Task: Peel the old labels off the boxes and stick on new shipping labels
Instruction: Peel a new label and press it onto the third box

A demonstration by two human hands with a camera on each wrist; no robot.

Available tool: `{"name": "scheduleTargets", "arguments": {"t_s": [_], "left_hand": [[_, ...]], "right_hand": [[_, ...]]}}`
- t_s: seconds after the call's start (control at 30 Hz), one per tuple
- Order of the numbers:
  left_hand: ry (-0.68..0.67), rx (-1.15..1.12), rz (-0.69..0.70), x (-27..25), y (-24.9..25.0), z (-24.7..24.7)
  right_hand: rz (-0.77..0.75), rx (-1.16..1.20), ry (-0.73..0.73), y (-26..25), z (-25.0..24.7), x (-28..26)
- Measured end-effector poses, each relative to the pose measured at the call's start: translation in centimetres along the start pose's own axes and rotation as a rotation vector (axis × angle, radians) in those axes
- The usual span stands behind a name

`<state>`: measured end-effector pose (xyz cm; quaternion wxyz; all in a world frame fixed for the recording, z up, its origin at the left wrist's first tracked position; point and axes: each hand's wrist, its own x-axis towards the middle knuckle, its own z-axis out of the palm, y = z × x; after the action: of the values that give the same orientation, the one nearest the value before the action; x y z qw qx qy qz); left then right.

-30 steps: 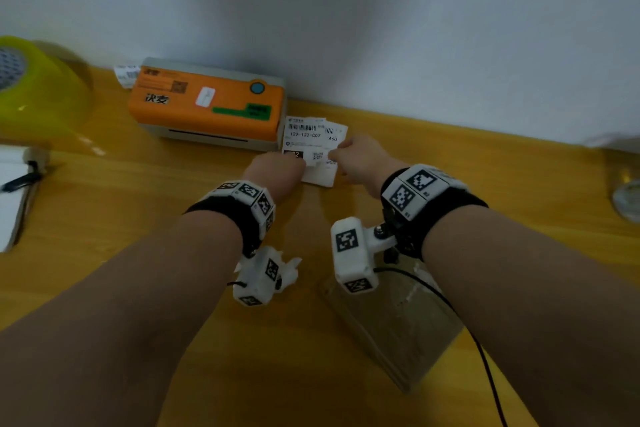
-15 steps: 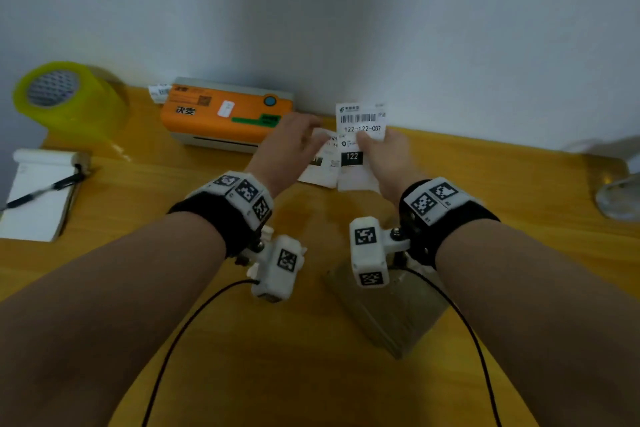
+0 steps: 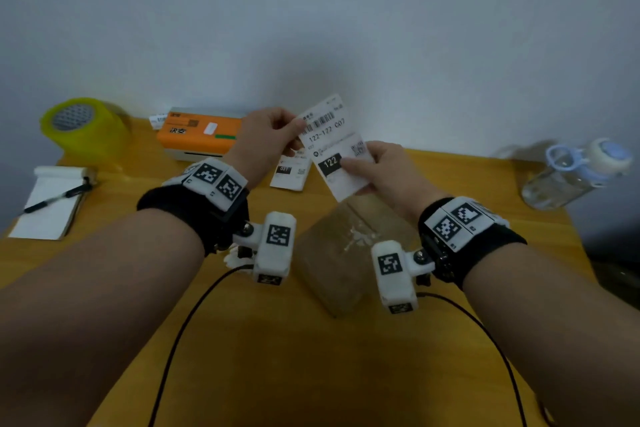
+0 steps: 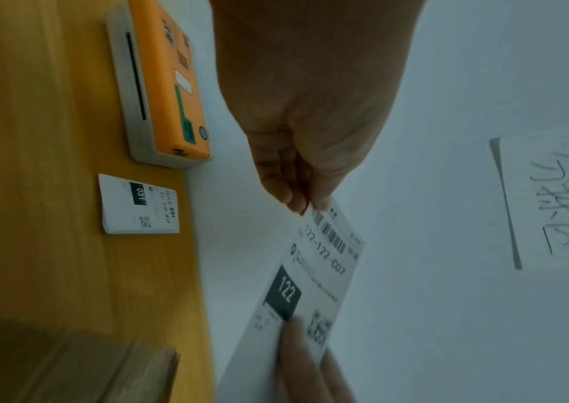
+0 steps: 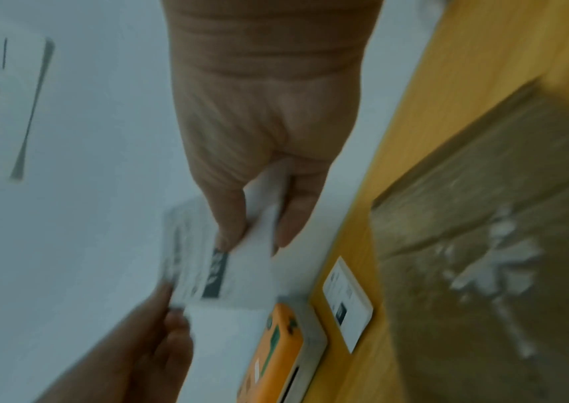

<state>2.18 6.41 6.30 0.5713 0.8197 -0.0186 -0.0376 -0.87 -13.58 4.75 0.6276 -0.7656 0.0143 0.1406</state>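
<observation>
- White paper, a shipping label (image 3: 332, 146) printed "122-122-C07", was held up in the air between both hands, tilted, above the far part of the surface (image 3: 277, 340).
- Its upper corner was pinched by the left hand (image 3: 266, 139) between thumb and fingertips (image 4: 289, 196).
- Its lower part was gripped by the right hand (image 3: 384, 173), thumb on the printed face beside the black "122" block, fingers behind the sheet.
- A brown cardboard box (image 3: 346, 253) was seen on the surface below the hands, with torn white scraps of paper stuck to its top.
- A second label (image 3: 289, 172), marked "031", lay flat on the surface just beside an orange label printer (image 3: 197, 133) set against the wall.
- Farther left were a yellow tape roll (image 3: 83, 128) and a notepad (image 3: 48, 208) with a pen on it; a clear water bottle (image 3: 575, 173) lay at the far right.
</observation>
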Motion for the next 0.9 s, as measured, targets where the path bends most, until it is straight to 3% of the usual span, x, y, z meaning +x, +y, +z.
{"name": "scheduleTargets", "arguments": {"t_s": [0.13,0.3,0.43,0.53,0.7,0.9], "left_hand": [[0.057,-0.08,-0.077,-1.8,0.4,1.1],[-0.079,0.293,-0.21,-3.2,1.1,3.7],[0.044,0.281,-0.025,-3.9,3.7,5.0],[-0.006,0.279,0.103,-4.6,5.8,6.0],[-0.083,0.249,0.092,-4.8,7.1,7.1],[-0.167,0.317,0.038,-5.0,7.7,7.6]], "right_hand": [[-0.007,0.133,0.1,1.2,-2.9,-1.6],[-0.147,0.211,0.264,1.0,-4.2,-2.5],[-0.25,-0.035,0.244,-0.1,-5.0,-3.3],[-0.298,-0.267,0.207,-0.7,-5.8,-3.8],[-0.359,-0.574,0.146,-1.4,-7.1,-4.3],[-0.41,-0.744,0.069,-1.9,-7.8,-4.4]]}}
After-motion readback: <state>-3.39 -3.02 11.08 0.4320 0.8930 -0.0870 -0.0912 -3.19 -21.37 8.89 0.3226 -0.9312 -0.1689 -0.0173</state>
